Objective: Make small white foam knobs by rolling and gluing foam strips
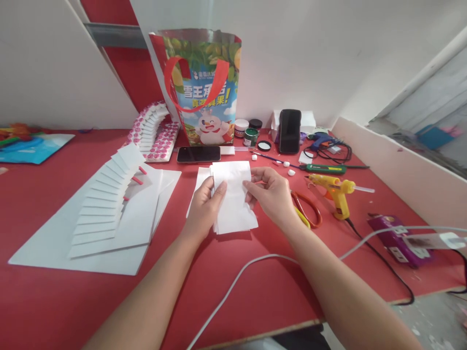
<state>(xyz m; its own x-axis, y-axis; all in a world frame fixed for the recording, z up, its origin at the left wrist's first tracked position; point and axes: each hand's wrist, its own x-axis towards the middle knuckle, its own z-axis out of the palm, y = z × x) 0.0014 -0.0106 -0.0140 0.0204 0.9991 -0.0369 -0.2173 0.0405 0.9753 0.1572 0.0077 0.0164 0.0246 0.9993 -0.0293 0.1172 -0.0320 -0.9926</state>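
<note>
Between my hands is a small stack of white paper, held a little above the red table. My left hand grips its left edge, thumb on top and fingers underneath. My right hand pinches the right edge between thumb and fingers. The lower right corner of the paper looks uneven. Another white sheet lies partly hidden behind my left hand. To the left, a curved staircase model of white card steps stands on white boards, with red sticks showing under it.
A yellow glue gun, orange-handled scissors and a green-handled tool lie at right. A white cable crosses the front. Behind are a phone, a printed bag, paint jars and a pink-patterned staircase model.
</note>
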